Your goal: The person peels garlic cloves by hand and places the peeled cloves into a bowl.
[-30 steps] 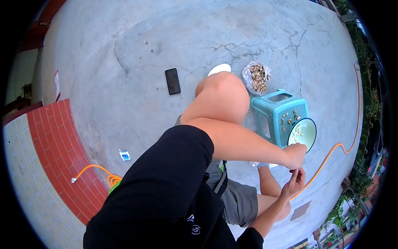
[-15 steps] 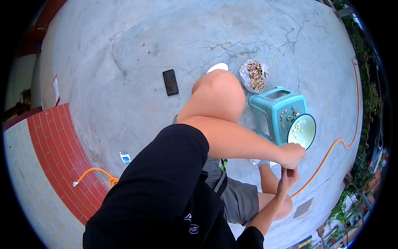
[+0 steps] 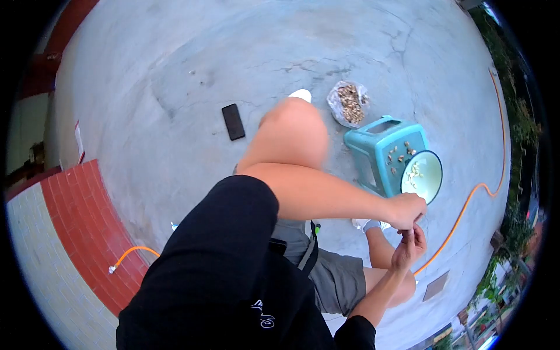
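Fingertips [image 3: 410, 234] pinched together beside the bowl [image 3: 430, 176] — anything held is hidden

Left hand [image 3: 406, 210] and right hand [image 3: 406, 251] are held tip to tip, the left with its back turned to the camera, the right seen lower in the view with its thumb and fingers bunched. Whether anything is grasped between them cannot be told — the spot is covered by the fingers themselves. Just beyond the left hand, the bowl is seen, pale inside and edged in dark, and a small scatter of pale pieces [image 3: 415, 174] is contained in it. Behind the bowl, the seat of a turquoise stool [image 3: 389, 181] is partly covered, and a few brown pieces [image 3: 407, 144] are strewn there near the rim. Beside the stool, a clear plastic bag [image 3: 335, 104] is heaped with similar brown pieces on the grey floor [image 3: 175, 146]. A dark phone [image 3: 233, 122] is laid flat, well apart from the hands. Past the stool, an orange hose [image 3: 482, 185] is stretched in a loose bend.
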Tool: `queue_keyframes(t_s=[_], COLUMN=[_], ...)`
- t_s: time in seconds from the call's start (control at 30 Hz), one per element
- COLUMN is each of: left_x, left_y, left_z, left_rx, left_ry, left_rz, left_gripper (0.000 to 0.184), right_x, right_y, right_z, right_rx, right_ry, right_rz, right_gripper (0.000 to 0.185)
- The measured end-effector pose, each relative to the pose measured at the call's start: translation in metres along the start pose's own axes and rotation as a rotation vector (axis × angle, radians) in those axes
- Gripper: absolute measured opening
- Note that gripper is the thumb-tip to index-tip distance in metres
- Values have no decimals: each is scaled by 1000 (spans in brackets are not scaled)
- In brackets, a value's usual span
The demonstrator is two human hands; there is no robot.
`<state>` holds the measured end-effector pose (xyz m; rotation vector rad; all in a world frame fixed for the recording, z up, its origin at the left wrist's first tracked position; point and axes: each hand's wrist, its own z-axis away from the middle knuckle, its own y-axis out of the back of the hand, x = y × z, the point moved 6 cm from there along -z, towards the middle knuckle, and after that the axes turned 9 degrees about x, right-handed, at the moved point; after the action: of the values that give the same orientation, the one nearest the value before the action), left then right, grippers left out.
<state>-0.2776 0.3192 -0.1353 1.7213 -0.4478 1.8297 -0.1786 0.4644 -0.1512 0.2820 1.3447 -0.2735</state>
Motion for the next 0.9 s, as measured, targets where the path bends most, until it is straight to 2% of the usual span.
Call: queue_keyframes(t_s=[0.13, 0.2, 0.27, 0.37, 0.43, 0.57, 0.7, 0.77, 0.8, 0.87, 0.9], left_x=[-4, -1, 0, 7, 8, 17, 14, 15, 15, 11, 10], left_y=[-6, -1, -2, 8, 14, 31, 41, 41, 40, 36, 34], left_z=[-9, -10, -10, -8, -10, -14, -14, -15, -13, -11, -11], left_rx=[-54, -7, -46, -41, -31, 59, 104, 102, 103, 86, 83], left_ry=[77, 83, 136, 185, 187, 220, 255, 276, 293, 333, 346], left_rz=[385, 446, 575, 592, 634, 635, 730, 740, 762, 753, 751], left_gripper=[8, 6, 8, 10, 11, 11, 9, 9, 8, 8, 9], right_x=[1, -3, -12, -37, -53, -70, -74, -74, -71, -82, -83], right_y=[6, 3, -2, -17, -26, -34, -47, -48, -47, -44, -40], right_z=[-6, -9, -10, -14, -16, -38, -47, -47, -46, -42, -41], right_rx=[13, 52, 38, 75, 109, 21, 15, 37, 47, 45, 56], right_ry=[-32, -66, -116, -118, -244, -140, -28, 127, 112, 314, 304], right_rz=[-175, -207, -243, -252, -210, -117, -98, -20, -31, 151, 149], right_gripper=[14, 11, 9, 8, 6, 12, 9, 8, 8, 9, 9])
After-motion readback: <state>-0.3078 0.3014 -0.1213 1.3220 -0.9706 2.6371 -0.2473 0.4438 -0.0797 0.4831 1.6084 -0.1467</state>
